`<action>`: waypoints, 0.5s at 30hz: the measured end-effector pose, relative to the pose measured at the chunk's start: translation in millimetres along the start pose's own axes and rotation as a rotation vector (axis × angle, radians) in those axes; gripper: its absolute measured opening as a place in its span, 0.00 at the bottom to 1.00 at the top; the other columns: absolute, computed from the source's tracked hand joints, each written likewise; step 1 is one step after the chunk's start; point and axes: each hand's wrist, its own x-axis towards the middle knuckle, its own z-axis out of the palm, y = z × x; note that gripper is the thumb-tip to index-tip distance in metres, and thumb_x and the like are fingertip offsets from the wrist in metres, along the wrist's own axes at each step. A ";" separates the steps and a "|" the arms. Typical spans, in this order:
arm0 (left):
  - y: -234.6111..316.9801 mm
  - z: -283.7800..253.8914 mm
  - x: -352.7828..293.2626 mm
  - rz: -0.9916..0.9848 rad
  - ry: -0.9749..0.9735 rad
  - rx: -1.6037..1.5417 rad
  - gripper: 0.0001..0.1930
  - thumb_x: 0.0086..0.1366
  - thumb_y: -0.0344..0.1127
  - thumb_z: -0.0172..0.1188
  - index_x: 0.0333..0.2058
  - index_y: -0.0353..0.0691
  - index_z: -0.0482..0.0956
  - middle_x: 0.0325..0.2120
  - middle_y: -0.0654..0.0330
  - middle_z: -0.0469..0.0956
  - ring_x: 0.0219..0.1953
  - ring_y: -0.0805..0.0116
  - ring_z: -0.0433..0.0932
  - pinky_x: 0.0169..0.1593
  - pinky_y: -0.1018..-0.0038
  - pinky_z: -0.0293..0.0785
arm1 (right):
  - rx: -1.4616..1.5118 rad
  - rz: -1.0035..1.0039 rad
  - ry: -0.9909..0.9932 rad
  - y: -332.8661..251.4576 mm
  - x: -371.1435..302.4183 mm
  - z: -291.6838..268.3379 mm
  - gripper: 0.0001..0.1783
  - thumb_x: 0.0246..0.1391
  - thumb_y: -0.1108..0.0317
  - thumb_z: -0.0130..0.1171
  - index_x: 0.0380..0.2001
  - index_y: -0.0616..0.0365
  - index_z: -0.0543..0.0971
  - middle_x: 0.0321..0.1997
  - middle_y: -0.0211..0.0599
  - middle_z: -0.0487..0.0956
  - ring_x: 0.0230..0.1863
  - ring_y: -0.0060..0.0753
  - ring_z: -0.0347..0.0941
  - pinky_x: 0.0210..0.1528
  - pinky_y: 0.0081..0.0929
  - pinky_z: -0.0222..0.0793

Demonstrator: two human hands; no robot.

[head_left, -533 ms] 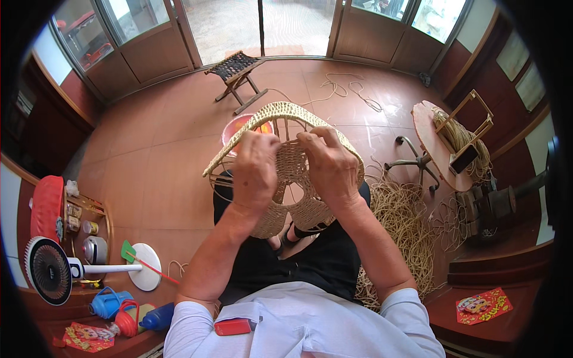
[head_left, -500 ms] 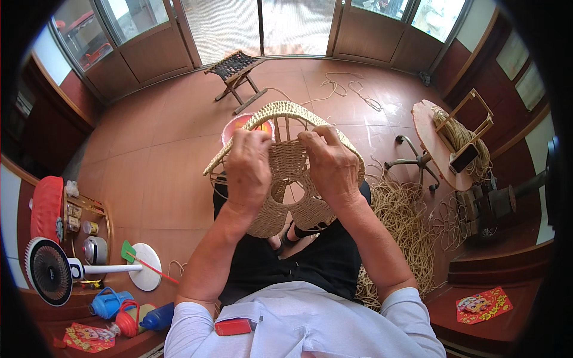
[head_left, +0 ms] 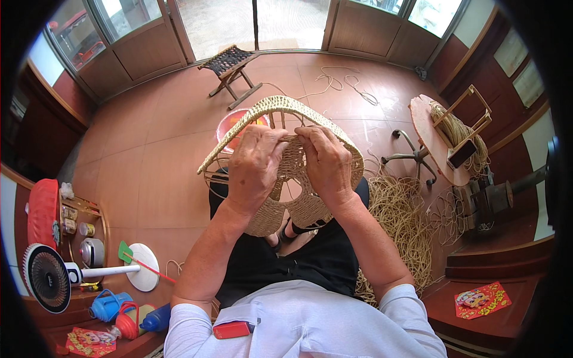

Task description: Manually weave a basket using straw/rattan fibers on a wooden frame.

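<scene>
A tan woven piece [head_left: 265,222], basket-like, with a thick braided rim [head_left: 285,105] and a round hole in its middle, rests over my lap. Bare upright stakes show between its rim and the woven panel. My left hand [head_left: 254,167] pinches the panel's upper edge, with fingertips curled on the cord there. Close beside it, my right hand [head_left: 327,164] grips the same edge between thumb and fingers. Both hands are closed, and the exact strand under the fingertips is hidden.
Loose tan cord [head_left: 400,230] heaps on the floor at right, near a round-topped wheeled stool [head_left: 418,116] carrying more cord and a phone [head_left: 462,155]. A folding stool [head_left: 230,65] and a pink basin [head_left: 230,122] stand ahead. A fan [head_left: 46,277] and flasks [head_left: 110,304] are at left.
My left hand has shifted slightly right, its fingers now closer to the right hand along the panel's edge. The view has tipped a little; the woven piece stays over my lap.
</scene>
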 end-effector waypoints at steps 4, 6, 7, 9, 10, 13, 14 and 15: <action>-2.0 6.2 6.0 0.082 -0.075 0.097 0.07 0.69 0.28 0.68 0.45 0.40 0.84 0.38 0.57 0.80 0.42 0.56 0.83 0.46 0.62 0.81 | 0.107 -0.033 0.053 9.2 2.1 1.5 0.06 0.69 0.72 0.65 0.46 0.56 0.88 0.43 0.40 0.89 0.41 0.41 0.88 0.42 0.34 0.83; -1.6 8.8 6.3 0.082 -0.094 0.112 0.08 0.69 0.28 0.69 0.45 0.40 0.85 0.37 0.57 0.80 0.42 0.55 0.83 0.46 0.60 0.80 | 0.168 0.053 0.011 8.4 -0.7 -1.4 0.07 0.69 0.72 0.64 0.47 0.57 0.85 0.43 0.41 0.88 0.40 0.44 0.88 0.42 0.36 0.83; -2.1 9.0 6.7 0.093 -0.101 0.148 0.07 0.69 0.28 0.68 0.45 0.40 0.83 0.38 0.56 0.80 0.42 0.53 0.83 0.46 0.59 0.80 | 0.233 0.131 -0.033 7.2 -0.8 -2.2 0.08 0.69 0.72 0.64 0.49 0.57 0.83 0.42 0.43 0.88 0.40 0.48 0.88 0.42 0.39 0.83; -2.5 8.6 8.4 0.108 -0.111 0.185 0.07 0.70 0.28 0.66 0.45 0.39 0.82 0.38 0.55 0.79 0.42 0.52 0.82 0.45 0.59 0.80 | 0.318 0.168 -0.005 5.8 0.2 1.5 0.09 0.69 0.73 0.64 0.50 0.57 0.81 0.42 0.44 0.89 0.40 0.46 0.88 0.41 0.38 0.83; -2.1 9.5 9.6 0.119 -0.109 0.195 0.07 0.71 0.28 0.65 0.45 0.39 0.81 0.38 0.54 0.78 0.42 0.51 0.82 0.45 0.58 0.80 | 0.399 0.204 0.017 6.0 0.1 2.2 0.09 0.69 0.75 0.64 0.51 0.58 0.80 0.43 0.44 0.89 0.40 0.44 0.88 0.41 0.37 0.83; 0.3 8.8 9.7 0.131 -0.121 0.216 0.06 0.72 0.27 0.64 0.45 0.38 0.79 0.39 0.53 0.78 0.43 0.50 0.82 0.45 0.57 0.80 | 0.430 0.242 0.000 6.6 -1.7 0.7 0.10 0.69 0.77 0.63 0.51 0.57 0.78 0.43 0.43 0.89 0.34 0.35 0.88 0.35 0.31 0.82; 0.9 8.3 9.5 0.129 -0.134 0.227 0.06 0.72 0.27 0.63 0.45 0.38 0.79 0.40 0.52 0.77 0.43 0.49 0.82 0.45 0.57 0.80 | 0.429 0.245 0.004 4.9 -1.7 -0.6 0.10 0.69 0.77 0.63 0.51 0.57 0.78 0.43 0.43 0.89 0.34 0.35 0.88 0.35 0.31 0.82; 0.9 7.9 10.1 0.132 -0.137 0.225 0.06 0.72 0.27 0.63 0.45 0.38 0.79 0.40 0.52 0.77 0.43 0.49 0.82 0.45 0.57 0.80 | 0.495 0.299 -0.014 1.7 -1.0 -2.6 0.10 0.70 0.77 0.62 0.51 0.58 0.78 0.43 0.41 0.89 0.32 0.31 0.86 0.33 0.28 0.80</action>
